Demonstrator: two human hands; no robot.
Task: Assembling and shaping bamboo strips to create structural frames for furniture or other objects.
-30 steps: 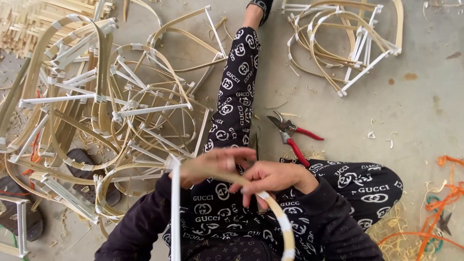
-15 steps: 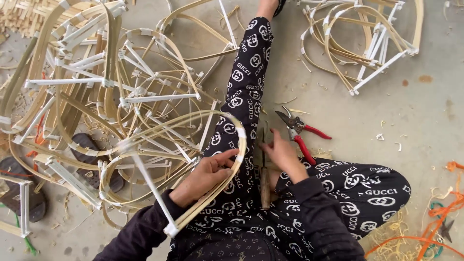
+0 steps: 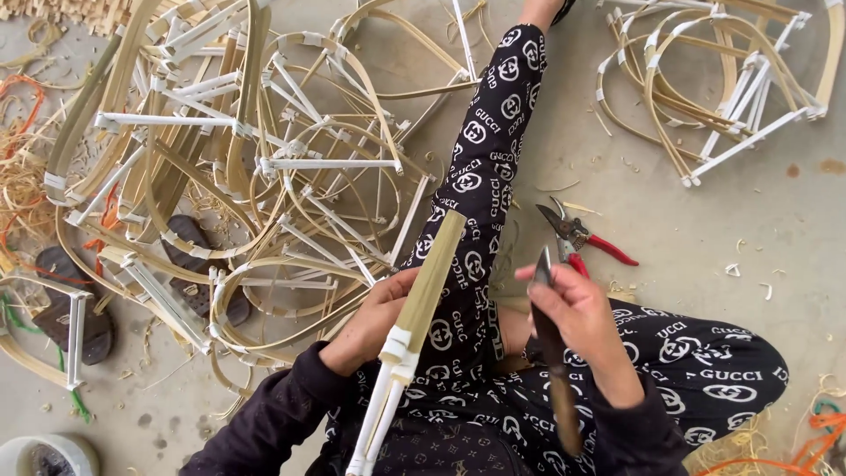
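left hand [image 3: 374, 322] now grips the bent tan bamboo strip frame with white struts [image 3: 423, 295], turned edge-on since before. right hand [image 3: 577, 326] has lifted, holding a dark wooden-handled knife [image 3: 548, 353].

Bucket [image 3: 44, 454] cut off at corner

From your hands, the tangled frame pile [image 3: 264, 176] blocks nine to eleven o'clock; red-handled cutters [image 3: 582, 240] lie at one; bare floor [image 3: 705, 238] opens toward two and three.
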